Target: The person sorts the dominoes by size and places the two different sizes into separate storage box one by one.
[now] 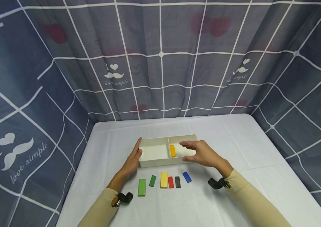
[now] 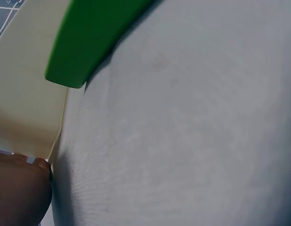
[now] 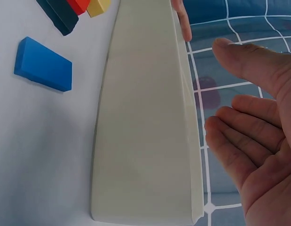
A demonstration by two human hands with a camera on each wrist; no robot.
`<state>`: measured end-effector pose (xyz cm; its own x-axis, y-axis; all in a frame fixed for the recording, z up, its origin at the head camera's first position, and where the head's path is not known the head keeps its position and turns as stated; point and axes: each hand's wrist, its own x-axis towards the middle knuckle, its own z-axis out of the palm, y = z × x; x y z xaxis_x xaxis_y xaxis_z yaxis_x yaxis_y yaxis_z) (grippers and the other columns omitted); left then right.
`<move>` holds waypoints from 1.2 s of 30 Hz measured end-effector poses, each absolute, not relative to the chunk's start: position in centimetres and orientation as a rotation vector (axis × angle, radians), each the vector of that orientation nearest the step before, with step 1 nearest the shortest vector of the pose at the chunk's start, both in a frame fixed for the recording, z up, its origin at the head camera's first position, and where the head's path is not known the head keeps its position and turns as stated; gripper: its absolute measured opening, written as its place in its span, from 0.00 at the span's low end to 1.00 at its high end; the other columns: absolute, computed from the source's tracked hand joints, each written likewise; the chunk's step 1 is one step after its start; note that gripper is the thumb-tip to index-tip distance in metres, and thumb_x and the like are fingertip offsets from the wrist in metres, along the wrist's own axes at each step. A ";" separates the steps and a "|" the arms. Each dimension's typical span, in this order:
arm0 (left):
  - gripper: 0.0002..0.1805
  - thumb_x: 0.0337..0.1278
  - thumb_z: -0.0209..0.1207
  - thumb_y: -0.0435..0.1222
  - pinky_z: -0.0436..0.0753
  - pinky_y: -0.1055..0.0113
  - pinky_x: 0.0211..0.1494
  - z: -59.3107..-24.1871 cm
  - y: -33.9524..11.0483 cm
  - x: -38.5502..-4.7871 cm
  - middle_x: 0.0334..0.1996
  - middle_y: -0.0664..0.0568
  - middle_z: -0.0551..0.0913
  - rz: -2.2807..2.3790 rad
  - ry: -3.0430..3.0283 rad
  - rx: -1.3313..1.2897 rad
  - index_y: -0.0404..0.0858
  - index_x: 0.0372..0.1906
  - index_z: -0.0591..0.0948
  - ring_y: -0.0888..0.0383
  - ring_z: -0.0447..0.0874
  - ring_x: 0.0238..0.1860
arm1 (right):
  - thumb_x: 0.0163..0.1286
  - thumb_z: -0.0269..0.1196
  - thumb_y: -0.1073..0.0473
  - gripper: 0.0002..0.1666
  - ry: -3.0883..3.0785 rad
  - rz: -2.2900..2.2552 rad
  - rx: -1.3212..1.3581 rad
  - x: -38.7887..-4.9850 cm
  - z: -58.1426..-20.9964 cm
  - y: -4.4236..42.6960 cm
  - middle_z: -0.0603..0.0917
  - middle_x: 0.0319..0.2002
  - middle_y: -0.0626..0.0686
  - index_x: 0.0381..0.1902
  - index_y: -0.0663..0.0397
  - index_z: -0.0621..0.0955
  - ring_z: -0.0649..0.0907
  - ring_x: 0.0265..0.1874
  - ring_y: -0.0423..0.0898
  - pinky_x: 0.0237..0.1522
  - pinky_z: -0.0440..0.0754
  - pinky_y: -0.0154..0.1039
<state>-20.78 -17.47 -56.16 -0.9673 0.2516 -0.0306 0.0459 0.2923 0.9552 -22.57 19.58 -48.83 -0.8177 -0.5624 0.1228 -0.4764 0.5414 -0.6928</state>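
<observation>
A cream two-compartment box (image 1: 154, 163) lies on the table. My left hand (image 1: 132, 162) rests against its left end with fingers fairly straight; in the left wrist view only part of that hand (image 2: 20, 188) shows. My right hand (image 1: 204, 154) hovers at the right compartment, thumb and fingers apart. In the right wrist view the right hand (image 3: 263, 136) has nothing between its relaxed fingers. An orange-yellow block (image 1: 172, 151) sits in the right compartment, beside the divider (image 1: 169, 146).
In front of the box lie a light green block (image 1: 141, 187), a dark green block (image 1: 152, 181), a yellow block (image 1: 164, 180), a red block (image 1: 170, 182), a black block (image 1: 177, 182) and a blue block (image 1: 187, 177). Checked curtains (image 1: 143, 69) surround the white table (image 1: 220, 129).
</observation>
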 end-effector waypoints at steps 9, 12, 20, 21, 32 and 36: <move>0.33 0.94 0.32 0.42 0.36 0.36 0.90 -56.2 -17.5 -20.8 0.92 0.52 0.37 1.758 2.376 0.271 0.56 0.92 0.40 0.45 0.31 0.92 | 0.67 0.81 0.55 0.39 2.617 -1.203 -0.911 -21.5 -49.0 19.8 0.86 0.68 0.63 0.73 0.59 0.82 0.87 0.66 0.65 0.68 0.85 0.56; 0.33 0.94 0.32 0.43 0.36 0.36 0.91 -56.2 -17.5 -20.7 0.92 0.53 0.37 1.755 2.378 0.271 0.56 0.92 0.40 0.46 0.31 0.92 | 0.66 0.81 0.55 0.39 2.612 -1.212 -0.930 -21.1 -49.0 19.7 0.86 0.67 0.64 0.72 0.58 0.82 0.87 0.65 0.65 0.68 0.85 0.56; 0.33 0.94 0.33 0.42 0.36 0.36 0.91 -56.4 -17.5 -20.8 0.92 0.53 0.38 1.750 2.391 0.272 0.56 0.92 0.40 0.45 0.32 0.92 | 0.66 0.82 0.54 0.38 2.609 -1.232 -0.934 -20.2 -49.5 19.7 0.88 0.66 0.61 0.71 0.54 0.84 0.88 0.64 0.64 0.67 0.86 0.55; 0.33 0.94 0.33 0.42 0.36 0.35 0.90 -56.4 -17.5 -20.9 0.92 0.53 0.38 1.752 2.389 0.272 0.57 0.92 0.40 0.45 0.32 0.92 | 0.65 0.82 0.54 0.38 2.606 -1.234 -0.935 -20.1 -49.5 19.6 0.88 0.66 0.61 0.71 0.54 0.84 0.88 0.64 0.63 0.67 0.86 0.55; 0.34 0.94 0.33 0.42 0.36 0.35 0.90 -56.4 -17.5 -20.9 0.92 0.52 0.38 1.759 2.374 0.262 0.58 0.92 0.40 0.45 0.32 0.92 | 0.66 0.82 0.53 0.37 2.617 -1.224 -0.968 -18.7 -50.0 19.1 0.89 0.65 0.57 0.70 0.56 0.85 0.90 0.63 0.56 0.66 0.87 0.53; 0.33 0.94 0.33 0.43 0.36 0.36 0.90 -56.4 -17.5 -20.9 0.92 0.52 0.38 1.760 2.377 0.263 0.60 0.92 0.41 0.45 0.32 0.92 | 0.66 0.82 0.54 0.36 2.615 -1.232 -0.983 -18.3 -50.4 18.7 0.90 0.64 0.53 0.70 0.55 0.85 0.90 0.63 0.54 0.66 0.87 0.52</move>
<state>-20.89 -17.46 -56.38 -0.9695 0.2427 -0.0336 0.0387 0.2871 0.9571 -18.27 18.74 -50.38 -0.7892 -0.5860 0.1838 -0.5147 0.4679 -0.7184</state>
